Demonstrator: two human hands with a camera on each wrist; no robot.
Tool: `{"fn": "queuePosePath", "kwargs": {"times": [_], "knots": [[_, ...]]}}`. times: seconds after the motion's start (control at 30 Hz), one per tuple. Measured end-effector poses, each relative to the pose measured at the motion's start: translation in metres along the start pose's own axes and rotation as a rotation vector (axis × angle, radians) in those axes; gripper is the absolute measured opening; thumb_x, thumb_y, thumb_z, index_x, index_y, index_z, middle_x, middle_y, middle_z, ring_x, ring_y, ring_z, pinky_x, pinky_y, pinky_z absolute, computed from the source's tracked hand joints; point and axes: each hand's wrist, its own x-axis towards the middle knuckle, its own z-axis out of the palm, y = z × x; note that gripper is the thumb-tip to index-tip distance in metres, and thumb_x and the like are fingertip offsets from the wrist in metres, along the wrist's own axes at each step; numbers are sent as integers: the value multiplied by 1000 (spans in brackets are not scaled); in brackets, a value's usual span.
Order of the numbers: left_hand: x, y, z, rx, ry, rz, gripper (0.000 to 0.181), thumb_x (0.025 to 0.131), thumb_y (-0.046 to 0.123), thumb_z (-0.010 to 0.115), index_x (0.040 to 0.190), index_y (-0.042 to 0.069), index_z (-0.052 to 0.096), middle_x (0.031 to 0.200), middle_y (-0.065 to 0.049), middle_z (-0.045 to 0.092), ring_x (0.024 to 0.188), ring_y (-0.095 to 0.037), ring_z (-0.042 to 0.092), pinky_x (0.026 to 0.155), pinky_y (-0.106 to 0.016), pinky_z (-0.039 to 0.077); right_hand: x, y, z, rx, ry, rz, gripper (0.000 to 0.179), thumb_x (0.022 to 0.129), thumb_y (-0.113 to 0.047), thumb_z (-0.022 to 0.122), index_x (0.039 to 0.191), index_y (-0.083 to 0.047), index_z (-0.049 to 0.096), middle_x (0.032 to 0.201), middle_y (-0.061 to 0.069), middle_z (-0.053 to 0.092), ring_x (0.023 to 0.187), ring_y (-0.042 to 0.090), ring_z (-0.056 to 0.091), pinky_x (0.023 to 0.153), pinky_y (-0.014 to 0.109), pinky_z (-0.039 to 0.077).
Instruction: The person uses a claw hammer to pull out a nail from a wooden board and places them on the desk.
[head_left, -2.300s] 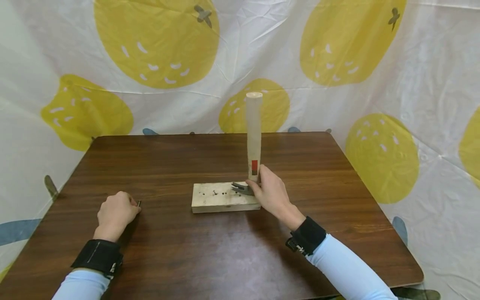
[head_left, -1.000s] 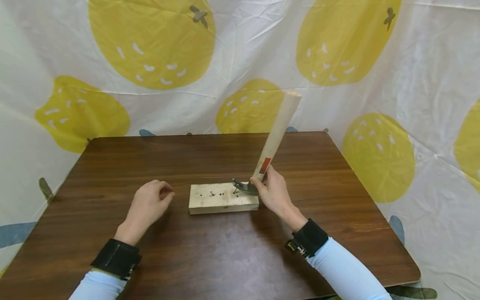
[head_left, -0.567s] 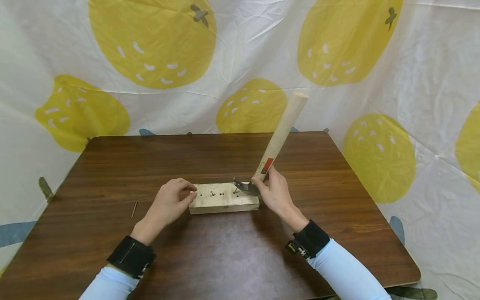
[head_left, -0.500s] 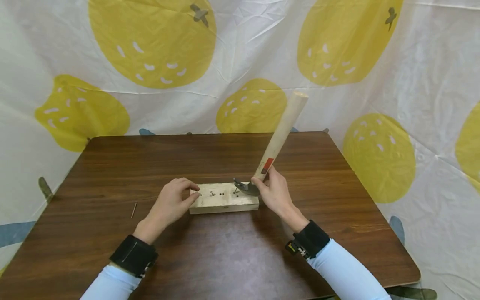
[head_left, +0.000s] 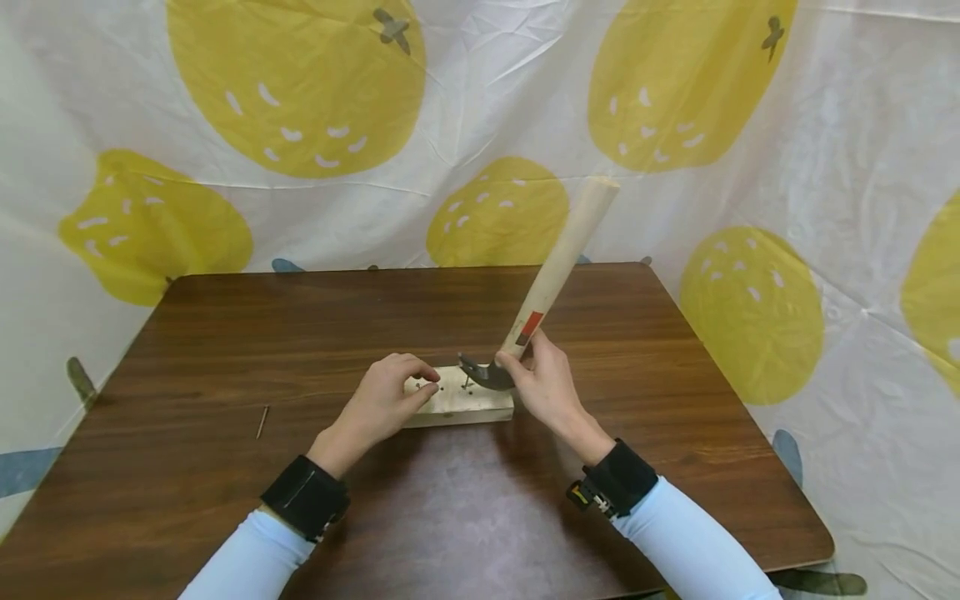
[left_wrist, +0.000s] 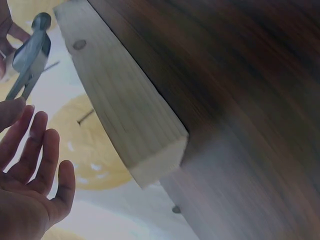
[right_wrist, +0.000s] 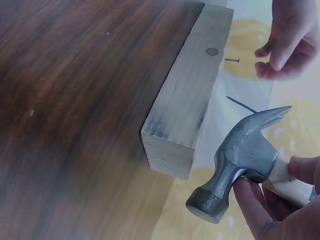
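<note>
In the head view, my right hand [head_left: 551, 387] grips a claw hammer [head_left: 555, 275] near its head, with the pale wooden handle slanting up and to the right. A nail [right_wrist: 242, 104] is caught in the hammer's claw, its point sticking out free of the wooden block [right_wrist: 192, 95]. Another nail [right_wrist: 232, 60] stands partly driven into the block. My left hand [head_left: 386, 396] hovers over the block's left part, fingers loosely bent and holding nothing; thumb and forefinger are apart, short of the claw. It hides the block's left end in the head view.
A loose nail [head_left: 262, 422] lies on the brown table [head_left: 315, 317], left of the block. Several small holes dot the block's top. Behind the table hangs a white cloth [head_left: 480, 100] with large yellow fruit prints.
My left hand has put the loose nail down on the table and moved right, over the block. The hammer has tilted right, lifting the nail in its claw.
</note>
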Motion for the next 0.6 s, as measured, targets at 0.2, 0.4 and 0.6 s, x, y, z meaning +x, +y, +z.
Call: {"fn": "queuePosePath", "kwargs": {"times": [0.2, 0.4, 0.6], "knots": [[6, 6, 11, 27, 11, 4, 6, 85, 12, 77, 91, 11, 74, 90, 3, 68, 88, -19, 64, 76, -31, 48, 0, -7, 1, 16, -23, 14, 19, 92, -19, 72, 104, -13, 58, 86, -5, 64, 77, 17, 63, 64, 25, 48], [8, 9, 18, 61, 50, -4, 5, 84, 16, 79, 87, 15, 74, 84, 6, 69, 83, -17, 66, 70, -32, 47, 0, -13, 1, 9, -21, 5, 20, 92, -21, 72, 105, -13, 59, 86, -6, 64, 76, 12, 63, 64, 24, 48], [9, 11, 21, 25, 91, -3, 6, 83, 14, 79, 85, 15, 74, 82, 7, 69, 79, -17, 67, 68, -30, 46, 0, -19, 0, 27, -29, 6, 21, 93, -23, 71, 106, -13, 59, 87, -6, 64, 80, 12, 64, 67, 24, 48]]}}
